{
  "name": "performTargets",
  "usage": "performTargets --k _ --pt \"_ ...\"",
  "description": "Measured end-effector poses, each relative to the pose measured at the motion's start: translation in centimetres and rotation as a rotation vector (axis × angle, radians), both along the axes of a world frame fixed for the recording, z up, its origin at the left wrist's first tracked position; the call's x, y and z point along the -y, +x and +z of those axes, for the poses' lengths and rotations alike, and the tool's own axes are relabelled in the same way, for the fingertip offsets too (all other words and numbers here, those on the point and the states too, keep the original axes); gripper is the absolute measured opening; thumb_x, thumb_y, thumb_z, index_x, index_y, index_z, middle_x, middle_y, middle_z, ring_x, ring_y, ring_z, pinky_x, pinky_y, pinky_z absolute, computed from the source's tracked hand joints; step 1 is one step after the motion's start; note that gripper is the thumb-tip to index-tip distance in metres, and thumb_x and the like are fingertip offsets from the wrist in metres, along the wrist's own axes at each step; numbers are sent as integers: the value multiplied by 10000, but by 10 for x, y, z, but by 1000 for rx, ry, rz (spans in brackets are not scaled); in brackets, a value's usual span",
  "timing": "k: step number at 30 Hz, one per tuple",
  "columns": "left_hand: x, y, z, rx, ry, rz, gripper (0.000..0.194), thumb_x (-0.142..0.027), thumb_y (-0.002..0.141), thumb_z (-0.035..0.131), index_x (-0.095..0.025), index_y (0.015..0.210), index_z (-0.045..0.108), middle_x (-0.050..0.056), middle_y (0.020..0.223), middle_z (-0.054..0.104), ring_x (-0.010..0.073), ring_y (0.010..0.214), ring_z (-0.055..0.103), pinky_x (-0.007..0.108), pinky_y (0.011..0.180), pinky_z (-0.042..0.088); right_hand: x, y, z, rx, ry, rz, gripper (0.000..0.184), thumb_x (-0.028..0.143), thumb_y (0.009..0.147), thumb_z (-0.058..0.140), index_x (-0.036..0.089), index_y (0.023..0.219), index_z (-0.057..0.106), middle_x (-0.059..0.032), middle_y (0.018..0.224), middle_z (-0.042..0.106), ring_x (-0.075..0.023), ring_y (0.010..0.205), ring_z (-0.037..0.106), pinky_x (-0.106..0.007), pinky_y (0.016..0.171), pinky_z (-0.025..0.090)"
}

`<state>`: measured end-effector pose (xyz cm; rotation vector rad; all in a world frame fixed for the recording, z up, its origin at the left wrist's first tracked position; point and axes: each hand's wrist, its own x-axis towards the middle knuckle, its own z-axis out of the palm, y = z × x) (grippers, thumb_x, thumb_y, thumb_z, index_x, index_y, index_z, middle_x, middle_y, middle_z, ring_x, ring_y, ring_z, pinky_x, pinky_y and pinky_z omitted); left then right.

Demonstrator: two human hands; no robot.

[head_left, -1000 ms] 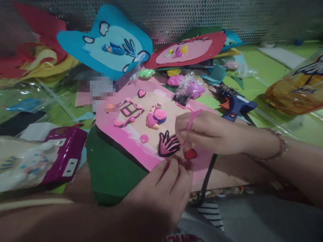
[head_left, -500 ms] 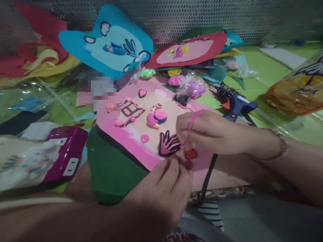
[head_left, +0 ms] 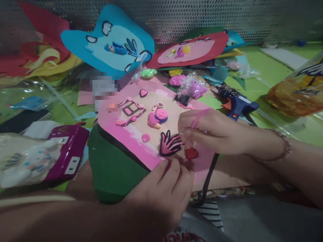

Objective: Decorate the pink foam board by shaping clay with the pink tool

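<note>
A pink paper sheet [head_left: 113, 129] with a beige middle carries clay decorations: a pink rose [head_left: 161, 115], a small shell [head_left: 145, 137], a pink heart [head_left: 143, 92] and a black-edged pink coral shape [head_left: 170, 144]. My right hand [head_left: 205, 129] is closed in a pinch beside the coral's right tips, with a thin pink clay strip [head_left: 200, 117] running over its fingers. What lies between the fingertips is partly hidden. Just below it sits a red heart [head_left: 191, 153]. My left hand [head_left: 166, 188] is curled on the sheet's near edge below the coral, fingers bent together, thumb mostly hidden.
A blue glue gun [head_left: 238, 105] lies to the right, near an amber-filled plastic bottle [head_left: 295, 92]. Bagged clay [head_left: 194, 88] and decorated blue [head_left: 83, 37] and red paper cutouts [head_left: 217, 40] stand behind. At left is a purple-ended package [head_left: 67, 153]; a green piece [head_left: 108, 168] extends beneath the sheet.
The view has shifted slightly, so most things appear a little farther right. My right hand stays pinched by the coral, and my left hand keeps its place on the sheet's edge.
</note>
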<state>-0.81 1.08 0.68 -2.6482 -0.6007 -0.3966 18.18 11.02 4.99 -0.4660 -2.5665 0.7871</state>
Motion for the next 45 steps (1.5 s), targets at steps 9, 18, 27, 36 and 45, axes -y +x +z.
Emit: performTargets --k 9,18,27,36,45 --pt "1 0 1 6 -21 8 366 -70 878 371 4 1156 597 152 1080 632 282 963 621 369 799 521 1 -1 2 -13 -8 36 275 132 954 317 135 768 520 -47 756 530 -113 704 466 -234 693 385" --pt "1 2 -1 22 -14 8 364 -67 887 359 -5 1148 604 151 1085 626 271 963 623 373 827 503 2 0 0 37 -14 41 244 125 950 331 145 783 509 -38 765 520 -112 716 453 -227 696 390" --pt "2 1 -1 26 -1 16 365 -73 884 366 -10 1158 599 147 1089 623 260 948 622 362 807 500 6 -5 2 14 -78 36 249 106 949 350 142 795 543 -44 783 548 -112 802 495 -221 749 408" --pt "2 2 -1 41 -13 44 368 -80 889 354 -36 1137 621 122 1074 631 256 948 613 360 822 484 7 -6 4 63 -110 47 247 115 949 350 147 790 536 -39 790 536 -112 783 484 -210 745 401" --pt "3 0 -2 22 -7 20 364 -81 878 384 -4 1168 590 141 1083 617 278 966 615 374 822 498 6 -5 2 32 -96 49 237 120 950 352 154 798 531 -42 803 532 -119 784 487 -228 744 400"
